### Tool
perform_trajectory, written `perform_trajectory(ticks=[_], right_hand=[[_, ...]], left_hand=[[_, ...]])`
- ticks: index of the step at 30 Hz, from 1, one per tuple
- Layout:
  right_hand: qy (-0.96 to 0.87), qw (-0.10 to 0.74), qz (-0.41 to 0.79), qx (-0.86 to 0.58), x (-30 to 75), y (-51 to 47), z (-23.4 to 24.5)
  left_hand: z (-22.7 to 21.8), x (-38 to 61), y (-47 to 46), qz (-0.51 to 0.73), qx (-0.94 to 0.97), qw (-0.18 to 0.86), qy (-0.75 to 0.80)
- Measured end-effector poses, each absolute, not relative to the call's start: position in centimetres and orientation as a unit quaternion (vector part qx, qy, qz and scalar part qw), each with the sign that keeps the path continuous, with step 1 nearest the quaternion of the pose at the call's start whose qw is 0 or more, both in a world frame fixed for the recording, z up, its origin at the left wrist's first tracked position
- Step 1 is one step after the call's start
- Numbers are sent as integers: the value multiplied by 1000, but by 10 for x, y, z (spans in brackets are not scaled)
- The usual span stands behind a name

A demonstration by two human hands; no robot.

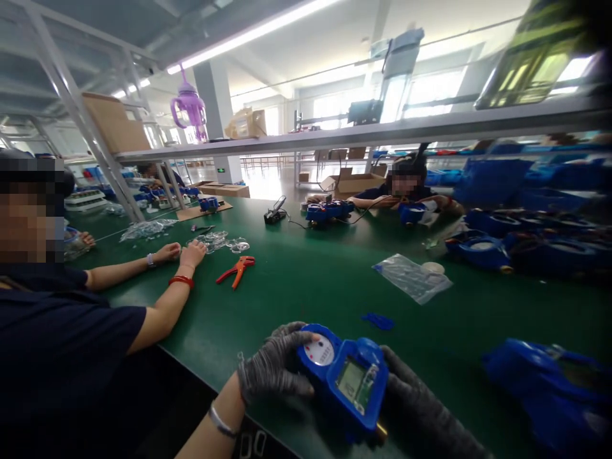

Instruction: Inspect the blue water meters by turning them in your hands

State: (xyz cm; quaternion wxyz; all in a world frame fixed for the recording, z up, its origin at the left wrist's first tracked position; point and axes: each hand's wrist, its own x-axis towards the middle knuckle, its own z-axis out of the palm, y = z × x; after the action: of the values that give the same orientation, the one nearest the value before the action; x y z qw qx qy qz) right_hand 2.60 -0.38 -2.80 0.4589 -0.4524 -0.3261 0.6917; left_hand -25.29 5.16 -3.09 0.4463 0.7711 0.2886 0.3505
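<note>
A blue water meter (345,376) with a round dial and a small screen is held just above the green table's (306,280) near edge. My left hand (275,366), in a grey knit glove, grips its left side with the thumb over the dial rim. On the meter's right, my gloved right hand (415,401) wraps around its underside. A small blue plastic part (378,320) lies on the table just beyond the meter.
A person in a dark shirt sits at my left, hands (184,254) by clear parts, with orange pliers (238,268) nearby. Another person (406,188) works across the table. A clear bag (412,277) lies centre right. More blue meters (549,392) are piled at right.
</note>
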Motion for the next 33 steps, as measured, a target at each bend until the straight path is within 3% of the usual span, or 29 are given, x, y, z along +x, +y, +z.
perform_trajectory(ticks=[4,7,10,13,16,22,27,30,33], right_hand=[[-343,399,752,-396,18,4,-16],[-331,425,732,-416,15,8,-22],[-293,463,673,-497,25,9,-43],[-262,483,628,-551,44,7,-66],[-242,476,636,-556,61,5,-80],[-245,474,638,-556,73,11,-95],[-295,469,617,-559,60,0,-99],[-426,467,490,-600,62,-21,-78],[-502,493,175,-689,97,-36,-36]], left_hand=[[-35,-258,49,365,770,453,263],[-50,-250,38,438,720,458,281],[-67,-252,33,487,702,350,384],[-77,-265,48,490,666,175,534],[-79,-283,83,494,593,44,635],[-73,-317,148,464,496,-73,731],[-63,-326,158,420,475,-104,766],[-54,-327,144,401,503,-89,761],[-49,-330,132,394,542,-60,740]])
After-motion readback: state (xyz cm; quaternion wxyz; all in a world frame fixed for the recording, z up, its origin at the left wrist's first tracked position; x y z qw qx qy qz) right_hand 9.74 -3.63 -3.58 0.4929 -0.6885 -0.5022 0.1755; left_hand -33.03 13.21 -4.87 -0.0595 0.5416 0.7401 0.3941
